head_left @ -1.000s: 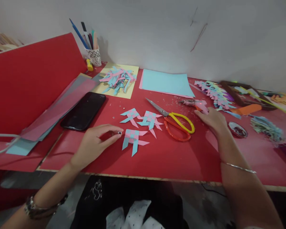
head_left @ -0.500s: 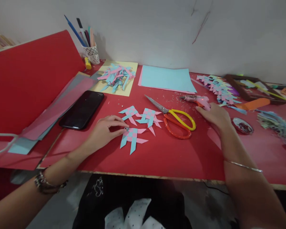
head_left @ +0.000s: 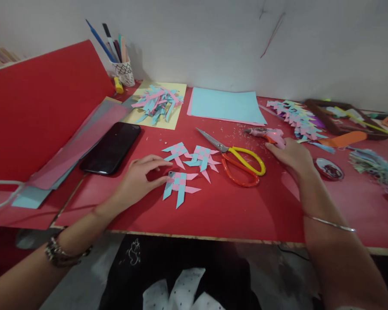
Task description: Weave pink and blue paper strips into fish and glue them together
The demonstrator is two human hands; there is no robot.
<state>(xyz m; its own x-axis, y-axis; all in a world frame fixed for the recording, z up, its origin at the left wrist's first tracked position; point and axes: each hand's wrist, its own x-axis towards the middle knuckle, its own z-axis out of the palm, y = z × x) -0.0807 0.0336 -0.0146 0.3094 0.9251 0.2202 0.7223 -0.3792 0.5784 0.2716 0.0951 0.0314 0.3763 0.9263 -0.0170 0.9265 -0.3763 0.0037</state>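
My left hand (head_left: 142, 177) lies beside the nearest woven pink-and-blue paper fish (head_left: 179, 183), thumb and fingers apart, the thumb at the fish's left edge. A small round eye (head_left: 171, 174) sits on that fish's upper left corner. Two more woven paper fish, one on the left (head_left: 177, 150) and one on the right (head_left: 201, 156), lie just behind it. On the right, my right hand (head_left: 292, 156) is closed around the handle of a pink glue gun (head_left: 265, 133), whose nozzle points left on the table. Scissors (head_left: 236, 158) with red and yellow handles lie between my hands.
A black phone (head_left: 111, 148) lies left. Behind are cut paper strips (head_left: 158, 103), blue sheets (head_left: 226, 105) and a pen cup (head_left: 124, 74). To the right are a small round container (head_left: 329, 168), more woven pieces (head_left: 295, 117) and a brown tray (head_left: 330, 125).
The thumb and fingers of my left hand have parted from the small eye on the nearest fish. My right hand and the glue gun have stayed in place.
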